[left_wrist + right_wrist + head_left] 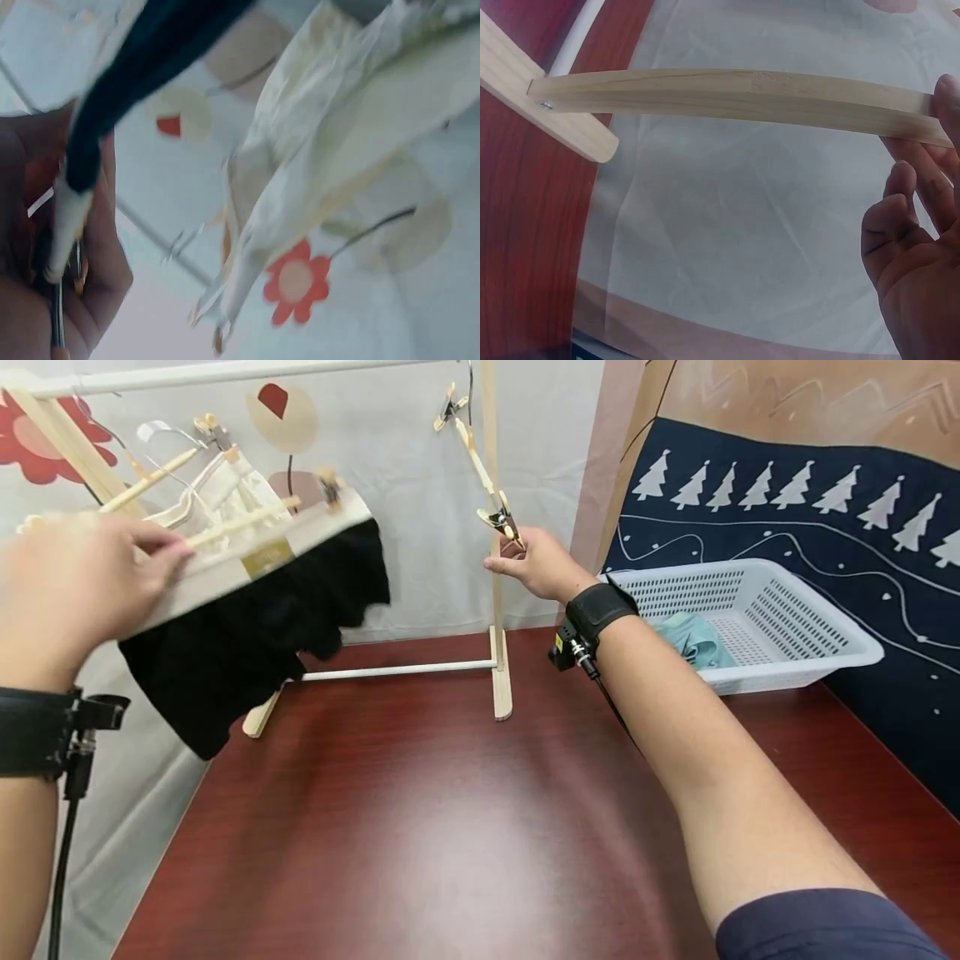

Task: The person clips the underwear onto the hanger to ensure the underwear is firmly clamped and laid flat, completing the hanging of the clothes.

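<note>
My left hand (97, 577) grips the end of a wooden clip hanger (243, 522), blurred by motion. A black garment (247, 618) with a pale waistband and gold label hangs clipped from it, tilted up to the right. In the left wrist view, the fingers close around a clip at the band's end. Behind it, a cream garment (322, 142) hangs on another hanger. My right hand (543, 560) is at the rack's right wooden post (742, 97), thumb on one side and fingers on the other. An empty clip hanger (476, 460) dangles there, its lower clip beside my fingertips.
The rack's white top rail (225, 372) runs above, its lower bar (397, 671) near the tabletop. A white slotted basket (810, 652) holding a teal cloth (697, 639) stands right on the dark red table (450, 827). Patterned fabric hangs behind.
</note>
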